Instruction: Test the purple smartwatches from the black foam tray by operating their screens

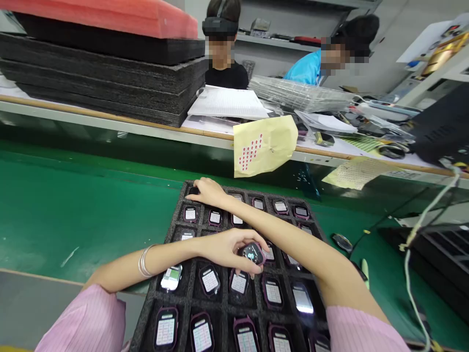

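My left hand, with bracelets at its wrist, is closed around a smartwatch with a round dial lit on its dark screen. It holds this watch over the middle of a black foam tray. Crossing above it, my right hand reaches to the tray's far left corner compartment, thumb and fingers around a dark watch partly hidden by them. Several purple-framed watches sit in the other compartments, most with white grid screens, such as the watch near my left hand. My forearms cover part of the tray.
Black foam sheets with a red foam block are stacked on the shelf behind. Yellow paper hangs from its edge. A loose watch and a white cable are right of the tray. Two people are beyond the shelf.
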Motion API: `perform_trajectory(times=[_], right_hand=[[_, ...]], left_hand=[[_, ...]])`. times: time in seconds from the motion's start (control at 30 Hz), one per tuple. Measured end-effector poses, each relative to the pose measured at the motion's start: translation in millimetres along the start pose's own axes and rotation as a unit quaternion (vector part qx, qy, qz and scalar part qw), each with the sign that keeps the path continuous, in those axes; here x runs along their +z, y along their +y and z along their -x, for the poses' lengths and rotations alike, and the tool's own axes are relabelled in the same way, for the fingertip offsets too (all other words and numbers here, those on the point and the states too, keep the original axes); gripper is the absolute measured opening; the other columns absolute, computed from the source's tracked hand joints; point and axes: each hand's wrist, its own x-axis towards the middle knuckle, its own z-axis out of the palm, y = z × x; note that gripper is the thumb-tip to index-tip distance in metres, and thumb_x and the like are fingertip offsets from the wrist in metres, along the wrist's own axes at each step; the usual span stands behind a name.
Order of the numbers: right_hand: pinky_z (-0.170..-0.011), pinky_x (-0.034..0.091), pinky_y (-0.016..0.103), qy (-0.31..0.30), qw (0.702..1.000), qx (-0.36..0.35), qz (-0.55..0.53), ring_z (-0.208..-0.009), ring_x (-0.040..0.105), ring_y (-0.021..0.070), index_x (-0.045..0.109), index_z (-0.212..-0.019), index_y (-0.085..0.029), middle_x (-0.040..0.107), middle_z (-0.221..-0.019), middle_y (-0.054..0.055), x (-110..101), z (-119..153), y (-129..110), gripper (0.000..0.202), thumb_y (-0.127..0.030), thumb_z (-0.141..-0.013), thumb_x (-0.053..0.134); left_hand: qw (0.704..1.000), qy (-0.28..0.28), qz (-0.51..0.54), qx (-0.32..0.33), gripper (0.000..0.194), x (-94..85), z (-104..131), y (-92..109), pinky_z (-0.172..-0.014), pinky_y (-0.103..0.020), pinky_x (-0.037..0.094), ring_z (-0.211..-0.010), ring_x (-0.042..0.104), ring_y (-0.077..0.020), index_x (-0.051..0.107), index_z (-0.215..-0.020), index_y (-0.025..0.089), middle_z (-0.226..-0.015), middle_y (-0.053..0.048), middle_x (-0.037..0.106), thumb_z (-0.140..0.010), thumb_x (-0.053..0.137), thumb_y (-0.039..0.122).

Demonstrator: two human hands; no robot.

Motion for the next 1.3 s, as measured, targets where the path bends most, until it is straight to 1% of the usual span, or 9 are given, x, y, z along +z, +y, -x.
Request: perform_trajectory(times=[0.17,0.3,0.43,0.53,0.6,0.8,0.93,1.1,1.3], right_hand=[[-0.085,0.045,0.040,0.042,0.991,0.035,-0.123,-0.098,0.057,0.0279,0.060,-0.074,-0.015,0.061,-0.092,0.009,7.0,6.8,-9.7,0.025,-0.019,-0.067,0.084],[-0.081,0.050,0.031,0.101,0.953,0.061,-0.278,-0.093,0.063,0.0188,0.058,-0.090,-0.017,0.066,-0.096,0.006,-7.4,29.9,-4.8,0.016,-0.026,-0.083,0.069],[-0.055,0.051,0.025,0.121,0.898,0.125,-0.404,-0.069,0.066,0.0165,0.058,-0.099,-0.013,0.069,-0.086,0.009,-34.4,76.2,10.7,0.028,-0.038,-0.087,0.062],[-0.038,0.038,0.018,0.100,0.864,0.169,-0.465,-0.051,0.056,0.0105,0.064,-0.099,-0.013,0.065,-0.071,0.004,-49.6,118.7,26.1,0.032,-0.041,-0.084,0.065],[-0.034,0.031,0.016,0.083,0.843,0.191,-0.496,-0.047,0.051,0.0086,0.065,-0.105,-0.014,0.064,-0.072,0.003,-54.5,143.3,34.2,0.035,-0.042,-0.084,0.065],[-0.051,0.050,0.022,0.032,0.761,0.181,-0.622,-0.071,0.059,0.0144,0.057,-0.128,-0.025,0.063,-0.088,0.004,-66.1,179.0,34.0,0.044,-0.034,-0.086,0.066],[-0.056,0.055,0.024,0.036,0.771,0.136,-0.621,-0.066,0.058,0.0123,0.061,-0.124,-0.025,0.064,-0.087,0.003,-73.1,183.9,27.1,0.038,-0.030,-0.087,0.067],[-0.054,0.056,0.024,0.029,0.784,0.135,-0.606,-0.066,0.061,0.0134,0.063,-0.121,-0.022,0.069,-0.090,0.005,-67.2,186.6,29.7,0.040,-0.033,-0.083,0.070],[-0.083,0.055,0.038,-0.011,0.746,0.108,-0.657,-0.090,0.071,0.0224,0.060,-0.121,-0.022,0.073,-0.098,0.008,-60.8,186.3,34.2,0.043,-0.035,-0.082,0.073]], left_hand=[[0.996,-0.035,0.087,-0.004,0.043,-6.3,2.6,6.0,-0.046,-0.021,0.047,-0.067,0.066,-0.0169,0.057,-0.109,0.018,-0.087,-0.007,0.063,-0.073,0.077,0.031],[0.989,-0.002,0.149,0.023,0.043,-10.9,1.2,4.4,-0.041,-0.019,0.043,-0.061,0.065,-0.0169,0.059,-0.110,0.017,-0.083,-0.008,0.065,-0.072,0.076,0.029],[0.979,0.131,0.147,0.046,0.042,-12.5,-5.5,0.6,-0.043,-0.019,0.044,-0.064,0.064,-0.0167,0.058,-0.111,0.015,-0.080,-0.006,0.062,-0.074,0.072,0.026],[0.959,0.257,0.094,0.075,0.041,-13.3,-11.3,-2.0,-0.046,-0.019,0.047,-0.066,0.062,-0.0154,0.056,-0.110,0.015,-0.083,-0.005,0.060,-0.073,0.072,0.023],[0.944,0.313,0.058,0.084,0.042,-13.2,-13.6,-3.5,-0.048,-0.020,0.049,-0.068,0.062,-0.0154,0.054,-0.112,0.016,-0.085,-0.004,0.058,-0.074,0.072,0.022],[0.947,0.315,0.016,0.066,0.040,-10.6,-11.5,-3.5,-0.053,-0.021,0.050,-0.073,0.062,-0.0157,0.052,-0.114,0.019,-0.093,-0.004,0.058,-0.077,0.069,0.019],[0.938,0.344,0.006,0.054,0.040,-11.3,-9.3,1.0,-0.053,-0.022,0.049,-0.072,0.061,-0.0161,0.052,-0.113,0.018,-0.091,-0.004,0.058,-0.077,0.069,0.019],[0.934,0.355,-0.021,0.045,0.041,-11.6,-7.7,0.0,-0.059,-0.024,0.048,-0.071,0.060,-0.0155,0.052,-0.115,0.018,-0.089,-0.003,0.059,-0.077,0.068,0.019],[0.918,0.375,-0.129,0.026,0.038,-8.9,-5.4,-1.9,-0.086,-0.029,0.044,-0.094,0.057,-0.0193,0.055,-0.111,0.018,-0.101,-0.004,0.061,-0.075,0.067,0.014]])
